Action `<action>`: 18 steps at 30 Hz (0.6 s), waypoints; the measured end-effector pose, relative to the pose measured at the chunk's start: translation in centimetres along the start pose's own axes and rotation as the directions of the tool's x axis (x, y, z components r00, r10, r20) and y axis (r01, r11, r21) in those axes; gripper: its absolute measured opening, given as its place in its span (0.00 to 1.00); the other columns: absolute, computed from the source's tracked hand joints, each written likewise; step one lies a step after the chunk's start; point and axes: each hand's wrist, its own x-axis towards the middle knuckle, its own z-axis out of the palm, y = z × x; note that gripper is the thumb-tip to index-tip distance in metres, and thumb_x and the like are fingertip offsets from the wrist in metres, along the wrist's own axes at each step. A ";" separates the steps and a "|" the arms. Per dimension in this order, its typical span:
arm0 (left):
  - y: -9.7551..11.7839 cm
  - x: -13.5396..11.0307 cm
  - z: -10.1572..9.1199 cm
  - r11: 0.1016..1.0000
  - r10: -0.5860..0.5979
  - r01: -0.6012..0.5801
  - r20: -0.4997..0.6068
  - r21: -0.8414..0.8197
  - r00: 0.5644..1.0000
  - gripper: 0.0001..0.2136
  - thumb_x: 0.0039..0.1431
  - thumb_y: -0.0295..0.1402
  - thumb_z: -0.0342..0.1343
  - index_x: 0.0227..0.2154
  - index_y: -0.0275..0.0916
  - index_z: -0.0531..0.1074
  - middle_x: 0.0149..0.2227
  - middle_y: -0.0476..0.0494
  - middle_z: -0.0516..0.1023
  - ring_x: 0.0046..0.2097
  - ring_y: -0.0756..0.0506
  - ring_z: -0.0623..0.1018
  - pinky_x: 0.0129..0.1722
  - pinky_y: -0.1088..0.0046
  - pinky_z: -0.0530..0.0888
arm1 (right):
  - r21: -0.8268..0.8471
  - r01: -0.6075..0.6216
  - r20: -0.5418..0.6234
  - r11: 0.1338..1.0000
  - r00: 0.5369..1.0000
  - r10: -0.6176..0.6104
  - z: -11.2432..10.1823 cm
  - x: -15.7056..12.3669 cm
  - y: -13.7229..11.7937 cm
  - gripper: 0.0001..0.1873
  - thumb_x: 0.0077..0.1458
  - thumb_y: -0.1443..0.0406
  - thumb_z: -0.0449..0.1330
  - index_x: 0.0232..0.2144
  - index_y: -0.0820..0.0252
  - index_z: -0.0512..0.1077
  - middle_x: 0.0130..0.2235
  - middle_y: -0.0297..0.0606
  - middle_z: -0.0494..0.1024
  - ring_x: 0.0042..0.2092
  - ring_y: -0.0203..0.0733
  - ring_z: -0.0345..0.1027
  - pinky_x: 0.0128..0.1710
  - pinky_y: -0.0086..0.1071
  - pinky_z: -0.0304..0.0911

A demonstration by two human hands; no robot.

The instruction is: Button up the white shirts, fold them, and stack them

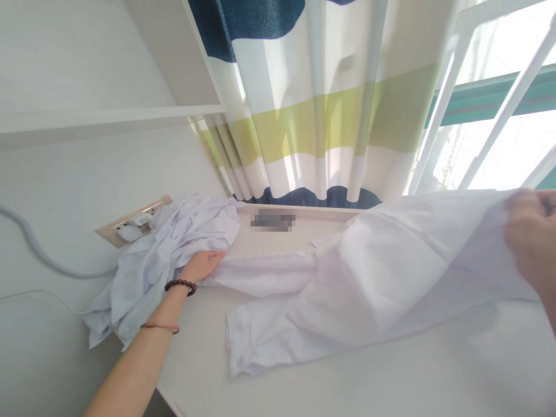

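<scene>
A white garment [347, 278] lies spread across the white tabletop [391, 382]. My left hand [202, 265] rests on its left end, fingers together and pressed down where it meets a crumpled pale cloth pile [165, 255]. At the right edge my right hand [532, 237] is closed on the garment's raised edge, lifting it off the table; the hand is blurred. A dark bead bracelet and a thin red cord sit on my left wrist and forearm.
A wall socket with a white plug [132, 226] sits behind the cloth pile, a grey cable [39, 249] running left. A striped curtain [313, 104] hangs behind the table, a barred window [490, 110] to its right. A white shelf [108, 116] juts from the wall.
</scene>
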 end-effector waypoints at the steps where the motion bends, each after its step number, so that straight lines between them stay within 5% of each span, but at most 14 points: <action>1: 0.9 -0.5 0.1 1.000 0.016 -0.015 0.054 -0.024 0.998 0.21 0.56 0.50 0.47 0.18 0.39 0.65 0.12 0.50 0.65 0.24 0.43 0.73 0.28 0.72 0.66 | 0.002 -0.028 0.141 1.000 0.990 0.028 -0.3 -0.3 -1.5 0.32 0.59 0.48 0.39 0.53 0.59 0.67 0.46 0.57 0.72 0.48 0.62 0.67 0.43 0.53 0.63; 4: 4.2 -2.3 0.7 0.989 0.097 -0.076 0.177 -0.125 0.979 0.23 0.56 0.54 0.44 0.19 0.40 0.61 0.13 0.53 0.62 0.20 0.47 0.69 0.23 0.74 0.63 | 0.042 0.165 0.345 0.985 0.923 -0.169 -0.4 -2.0 -6.2 0.24 0.56 0.50 0.48 0.46 0.56 0.71 0.52 0.51 0.70 0.56 0.60 0.62 0.53 0.51 0.59; 7: 8.0 -4.0 1.0 0.954 0.243 -0.194 0.215 -0.227 0.946 0.22 0.56 0.55 0.45 0.21 0.40 0.59 0.19 0.54 0.64 0.23 0.50 0.68 0.25 0.76 0.64 | 0.214 0.370 0.532 0.904 0.732 -0.426 0.4 -5.0 -9.7 0.29 0.55 0.46 0.48 0.55 0.51 0.64 0.57 0.43 0.67 0.60 0.56 0.57 0.54 0.50 0.59; 9: 10.1 -4.6 0.7 0.906 0.380 -0.331 0.163 -0.264 0.910 0.20 0.54 0.53 0.50 0.22 0.40 0.59 0.21 0.54 0.64 0.24 0.51 0.65 0.25 0.77 0.62 | 0.266 0.480 0.615 0.836 0.584 -0.531 1.3 -6.9 -10.8 0.34 0.50 0.46 0.55 0.57 0.51 0.61 0.59 0.42 0.67 0.60 0.57 0.57 0.56 0.49 0.56; 11: 11.3 -4.6 0.2 0.878 0.428 -0.409 0.025 -0.250 0.903 0.19 0.49 0.51 0.55 0.23 0.41 0.58 0.22 0.55 0.62 0.26 0.51 0.63 0.26 0.77 0.61 | 0.264 0.571 0.687 0.777 0.454 -0.567 2.2 -8.1 -11.1 0.26 0.48 0.55 0.60 0.50 0.52 0.69 0.52 0.41 0.73 0.55 0.56 0.63 0.56 0.47 0.55; 12: 11.5 -4.3 -0.1 0.879 0.412 -0.419 -0.079 -0.227 0.908 0.19 0.48 0.50 0.57 0.23 0.41 0.57 0.23 0.55 0.62 0.26 0.51 0.63 0.27 0.77 0.61 | 0.244 0.595 0.714 0.766 0.424 -0.557 2.5 -8.2 -11.0 0.18 0.48 0.59 0.59 0.43 0.54 0.72 0.46 0.41 0.76 0.51 0.54 0.66 0.54 0.46 0.56; 14: 11.1 -3.5 -0.9 0.895 0.348 -0.414 -0.318 -0.168 0.882 0.18 0.48 0.47 0.58 0.23 0.41 0.56 0.25 0.55 0.62 0.29 0.51 0.64 0.31 0.77 0.63 | 0.171 0.583 0.729 0.794 0.467 -0.500 2.7 -7.3 -10.2 0.08 0.49 0.67 0.56 0.33 0.55 0.73 0.37 0.39 0.78 0.43 0.51 0.70 0.48 0.42 0.59; 16: 9.8 -2.3 -1.4 0.921 0.285 -0.377 -0.492 -0.097 0.823 0.16 0.50 0.45 0.56 0.24 0.41 0.57 0.27 0.54 0.63 0.30 0.50 0.64 0.34 0.76 0.64 | 0.071 0.483 0.660 0.873 0.633 -0.404 1.9 -5.4 -9.0 0.08 0.51 0.68 0.52 0.33 0.55 0.70 0.34 0.40 0.77 0.39 0.50 0.70 0.39 0.40 0.61; 18: 8.1 -1.0 -1.4 0.954 0.239 -0.297 -0.510 -0.034 0.826 0.14 0.52 0.45 0.53 0.25 0.41 0.58 0.26 0.54 0.62 0.30 0.49 0.65 0.34 0.75 0.64 | -0.020 0.301 0.500 0.953 0.829 -0.251 0.3 -3.3 -7.8 0.11 0.53 0.65 0.51 0.39 0.54 0.68 0.36 0.43 0.76 0.39 0.52 0.69 0.34 0.39 0.61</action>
